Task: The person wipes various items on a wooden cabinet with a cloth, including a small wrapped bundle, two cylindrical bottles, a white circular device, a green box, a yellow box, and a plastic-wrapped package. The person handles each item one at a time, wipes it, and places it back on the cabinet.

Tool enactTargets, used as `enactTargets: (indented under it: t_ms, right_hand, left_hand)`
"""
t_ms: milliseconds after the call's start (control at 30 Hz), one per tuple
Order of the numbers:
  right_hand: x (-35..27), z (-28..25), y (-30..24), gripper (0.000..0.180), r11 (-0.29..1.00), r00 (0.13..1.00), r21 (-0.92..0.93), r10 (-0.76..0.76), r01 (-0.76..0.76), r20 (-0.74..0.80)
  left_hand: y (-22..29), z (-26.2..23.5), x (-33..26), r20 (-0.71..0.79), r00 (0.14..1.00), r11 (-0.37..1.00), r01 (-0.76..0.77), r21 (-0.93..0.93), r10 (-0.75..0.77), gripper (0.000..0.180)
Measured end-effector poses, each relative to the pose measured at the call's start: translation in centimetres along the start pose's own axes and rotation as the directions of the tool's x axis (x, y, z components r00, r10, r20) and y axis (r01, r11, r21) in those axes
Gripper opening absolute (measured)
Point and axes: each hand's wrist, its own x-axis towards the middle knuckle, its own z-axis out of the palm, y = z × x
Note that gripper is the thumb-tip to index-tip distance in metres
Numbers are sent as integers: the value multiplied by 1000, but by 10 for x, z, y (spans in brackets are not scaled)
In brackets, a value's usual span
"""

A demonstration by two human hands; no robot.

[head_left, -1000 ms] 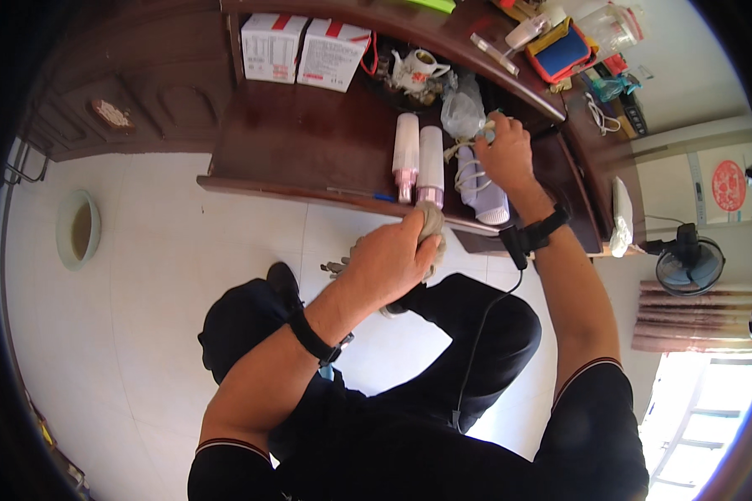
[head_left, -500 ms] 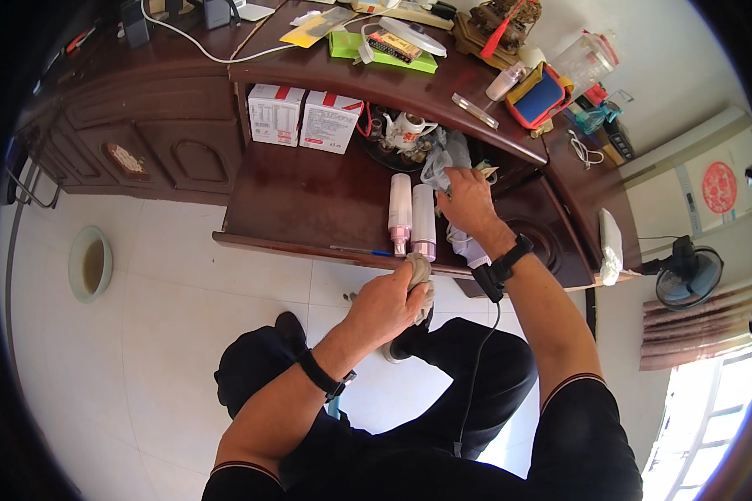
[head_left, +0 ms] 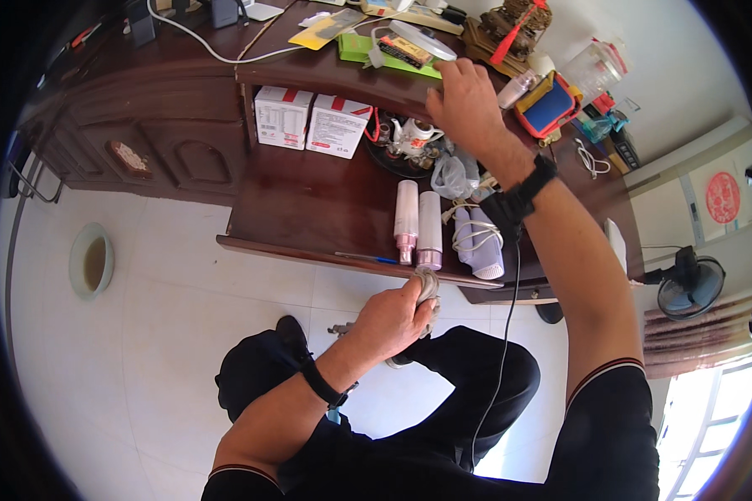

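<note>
My left hand (head_left: 391, 319) is closed around a bunched grey cloth (head_left: 427, 286) at the front edge of a dark wooden shelf (head_left: 309, 213), just below two white-and-pink bottles (head_left: 418, 225) lying side by side. My right hand (head_left: 466, 102) lies palm down on the front edge of the desk top (head_left: 309, 71), above the shelf and beside a green flat box (head_left: 368, 48). Nothing shows in that hand. A black band with a cable is on my right wrist.
The shelf holds two white boxes with red marks (head_left: 309, 123), a small teapot (head_left: 415, 136) on a dark tray, a clear plastic bag (head_left: 454, 175), a white corded appliance (head_left: 479, 242) and a blue pen (head_left: 368, 257). A bowl (head_left: 92, 263) sits on the tiled floor at left; a fan (head_left: 687, 284) stands at right.
My right hand has left the plastic bag on the shelf and moved up onto the desk top's edge. My left hand keeps the cloth at the shelf's front edge.
</note>
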Motion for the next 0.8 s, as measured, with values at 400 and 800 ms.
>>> enactTargets:
  t_ms: [400,800]
  right_hand:
    - [57,75,49,55,957,954,-143,270,-252,130]
    - [73,98,97,39,951,931,-280,214,-129,297]
  left_hand:
    - [-13,-22,-3,14,999,999,46,-14,-46,25]
    - [-26,-25,1,58,995,996,80,-49,-78,29]
